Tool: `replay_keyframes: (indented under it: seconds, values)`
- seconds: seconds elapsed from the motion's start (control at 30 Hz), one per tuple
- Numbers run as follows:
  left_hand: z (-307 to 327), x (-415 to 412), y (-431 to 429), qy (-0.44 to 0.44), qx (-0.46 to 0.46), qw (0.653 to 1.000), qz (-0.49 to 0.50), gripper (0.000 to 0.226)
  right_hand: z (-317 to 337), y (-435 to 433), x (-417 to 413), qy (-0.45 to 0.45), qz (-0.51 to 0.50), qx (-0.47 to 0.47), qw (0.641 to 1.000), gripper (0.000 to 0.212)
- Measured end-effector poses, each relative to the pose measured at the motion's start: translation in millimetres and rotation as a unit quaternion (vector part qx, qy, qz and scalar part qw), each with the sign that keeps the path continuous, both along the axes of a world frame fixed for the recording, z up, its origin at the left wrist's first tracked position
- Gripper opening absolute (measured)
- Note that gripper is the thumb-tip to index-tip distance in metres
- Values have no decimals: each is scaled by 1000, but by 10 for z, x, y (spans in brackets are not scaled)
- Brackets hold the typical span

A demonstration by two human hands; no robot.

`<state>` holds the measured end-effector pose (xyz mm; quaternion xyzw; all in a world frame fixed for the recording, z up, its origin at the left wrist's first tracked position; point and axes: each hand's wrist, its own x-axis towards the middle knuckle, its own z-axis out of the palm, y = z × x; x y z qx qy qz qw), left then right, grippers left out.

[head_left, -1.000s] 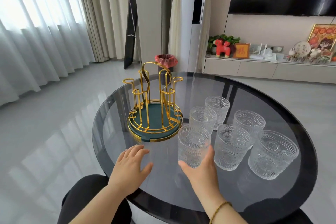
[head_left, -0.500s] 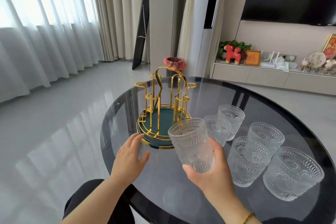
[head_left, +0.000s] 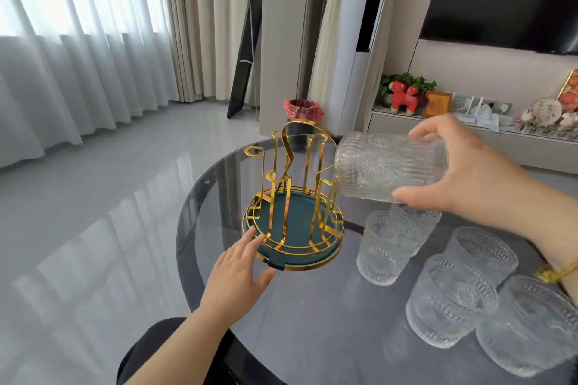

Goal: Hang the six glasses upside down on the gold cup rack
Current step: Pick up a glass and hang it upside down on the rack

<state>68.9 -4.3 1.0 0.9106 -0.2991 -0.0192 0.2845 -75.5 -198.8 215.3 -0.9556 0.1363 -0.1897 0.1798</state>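
Observation:
The gold cup rack (head_left: 292,184) with a green round base stands on the dark glass table (head_left: 312,322), no glass on its prongs. My right hand (head_left: 463,172) grips one textured clear glass (head_left: 387,166), tipped on its side with the mouth pointing left, close to the rack's right prongs. My left hand (head_left: 240,272) lies flat on the table with fingertips touching the rack's base rim. Several other glasses stand upright at the right: one (head_left: 384,247) nearest the rack, one (head_left: 450,300) in front, one (head_left: 531,325) at the right edge.
The table's rounded edge (head_left: 184,259) runs just left of my left hand. Beyond the table are a pink-lined bin (head_left: 301,109), curtains and a low cabinet (head_left: 438,131) with ornaments. My dark-clothed knee (head_left: 150,350) shows below the table edge.
My right hand lifted the glass off the table and turned it from upright onto its side toward the rack. My left hand slid forward to the rack's base.

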Motion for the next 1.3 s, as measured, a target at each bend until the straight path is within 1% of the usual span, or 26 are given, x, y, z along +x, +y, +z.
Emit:
replay_keyframes:
  seconds: [0.17,0.3,0.5,0.73,0.87,0.97,1.07,1.17,1.3]
  values:
    - [-16,25,1,4,3,1000,3,63,91,-24,210,74,12,5,997,64]
    - [-17,24,-11,9,4,1000,2,63,35,11,385,101,33,-3,994,63]
    - [-12,27,-10,11,14,1000,7,63,-162,70,633,96,39,-23,994,74]
    - [2,28,-16,15,27,999,8,63,-411,131,794,93,36,22,995,83]
    - [14,22,-15,17,28,999,9,63,-525,172,838,93,28,54,994,84]
    - [13,22,-13,15,30,999,8,63,-565,175,837,85,22,70,994,81]
    - [8,22,-18,15,30,999,8,64,-564,154,827,73,22,83,994,69]
    - [6,19,-16,15,28,999,8,63,-576,135,839,57,26,64,996,56]
    - [5,17,-17,13,30,999,10,63,-612,126,853,41,30,53,997,55]
